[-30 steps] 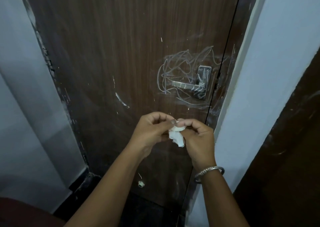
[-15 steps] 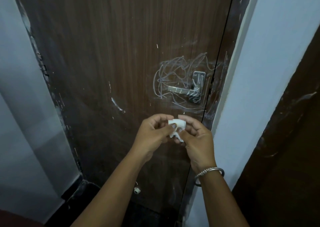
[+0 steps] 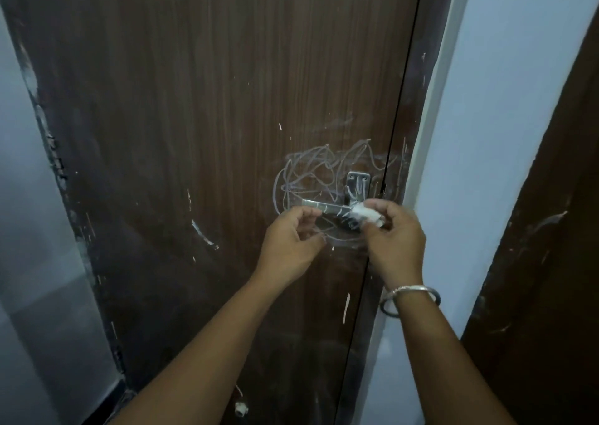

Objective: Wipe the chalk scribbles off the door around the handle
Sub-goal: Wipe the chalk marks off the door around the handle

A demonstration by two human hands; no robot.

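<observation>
A dark brown wooden door [image 3: 227, 100] fills the view. White chalk scribbles [image 3: 317, 168] loop around its metal lever handle [image 3: 324, 205], and chalk strokes also mark the handle plate [image 3: 358, 184]. My right hand [image 3: 393, 239] pinches a small crumpled white tissue [image 3: 368, 214] and holds it against the base of the handle. My left hand [image 3: 291, 243] hovers just left of it, below the lever, fingers curled and apart, holding nothing. A silver bangle [image 3: 410, 298] sits on my right wrist.
A pale blue wall [image 3: 492, 132] runs along the right of the door frame, and a second dark wooden panel [image 3: 557, 262] stands at the far right. Grey wall [image 3: 29, 262] lies to the left. A small white scrap [image 3: 240, 409] lies at the door's foot.
Both hands rose from below the handle up to it. The left hand let go of the tissue; the right hand carried it onto the handle base. The view has come closer.
</observation>
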